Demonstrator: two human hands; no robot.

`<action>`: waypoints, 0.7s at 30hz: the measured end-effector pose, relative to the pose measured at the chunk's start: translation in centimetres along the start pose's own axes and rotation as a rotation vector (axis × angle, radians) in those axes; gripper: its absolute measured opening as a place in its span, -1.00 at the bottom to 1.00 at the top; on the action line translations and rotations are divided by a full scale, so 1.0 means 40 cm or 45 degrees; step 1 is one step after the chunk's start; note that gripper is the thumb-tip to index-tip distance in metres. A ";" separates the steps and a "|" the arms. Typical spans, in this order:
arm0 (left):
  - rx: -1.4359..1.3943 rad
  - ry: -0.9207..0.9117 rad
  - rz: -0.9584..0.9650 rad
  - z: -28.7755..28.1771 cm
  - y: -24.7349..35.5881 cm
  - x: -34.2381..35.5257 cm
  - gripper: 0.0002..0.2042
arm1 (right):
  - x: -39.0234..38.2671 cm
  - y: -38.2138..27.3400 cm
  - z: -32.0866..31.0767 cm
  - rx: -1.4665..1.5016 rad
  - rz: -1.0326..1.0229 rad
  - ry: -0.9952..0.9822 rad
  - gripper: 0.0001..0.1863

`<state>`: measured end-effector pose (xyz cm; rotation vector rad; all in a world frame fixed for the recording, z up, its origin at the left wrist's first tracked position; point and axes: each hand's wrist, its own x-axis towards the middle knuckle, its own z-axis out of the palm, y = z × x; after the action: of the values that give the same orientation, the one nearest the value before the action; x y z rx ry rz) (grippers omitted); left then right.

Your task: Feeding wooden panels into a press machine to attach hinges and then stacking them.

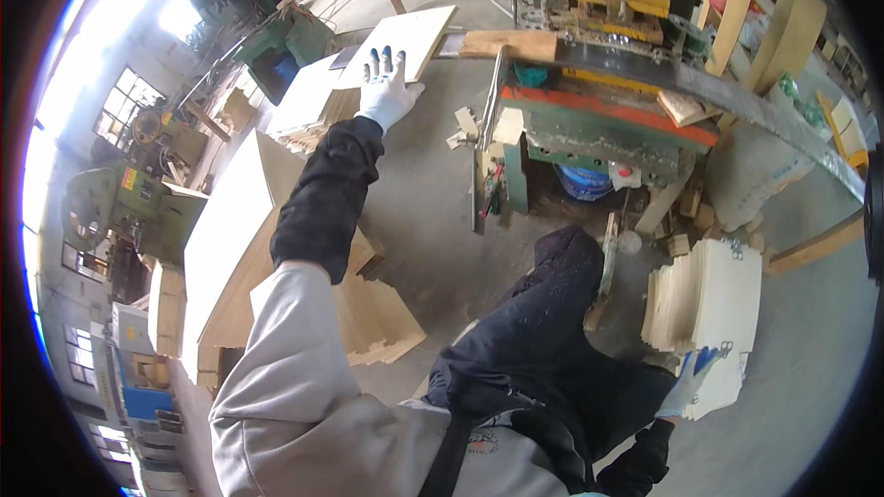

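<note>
My left hand (387,92), in a white glove with dark blue fingertips, is stretched far forward with its fingers spread. It is over a pale thin wooden board (419,32) that lies on a stack of similar sheets (308,97); whether the palm presses on it I cannot tell. Low on the right, my right hand (683,388), gloved white and blue, is at the near part of a stack of pale wooden panels (709,299) with small dark cut-out patterns. Its fingers are stretched out on the top panel, not wrapped around it.
Ahead stands a green and orange press machine (608,115) with a long metal rail (764,101) and a wooden block (509,44) on it. A blue bucket (583,184) is underneath. Large stacked wooden sheets (235,221) stand left; a white sack (760,175) and scraps lie right.
</note>
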<state>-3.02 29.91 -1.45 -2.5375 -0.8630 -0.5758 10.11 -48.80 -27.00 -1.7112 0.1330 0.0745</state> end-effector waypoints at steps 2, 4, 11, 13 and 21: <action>0.014 -0.063 0.029 0.050 -0.028 0.036 -0.23 | -0.008 -0.094 0.095 0.020 -0.098 -0.109 -0.26; 0.105 -0.244 0.208 0.075 -0.046 0.067 -0.32 | -0.008 -0.151 0.142 -0.128 -0.212 -0.175 -0.27; 0.478 -0.359 0.403 0.010 -0.018 0.090 -0.47 | -0.058 -0.221 0.228 -0.008 -0.149 -0.331 -0.30; 0.381 -0.257 0.636 -0.047 -0.045 0.077 -0.51 | -0.096 -0.258 0.270 -0.060 -0.197 -0.350 -0.36; -0.651 0.477 -0.349 -0.463 -0.071 -0.036 -0.66 | -0.285 -0.446 0.513 0.092 -0.084 -0.937 -0.55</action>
<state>-10.54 22.28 13.97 -2.6084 -1.0255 -1.4687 1.73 -25.47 -11.01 -1.5172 -0.4607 0.6306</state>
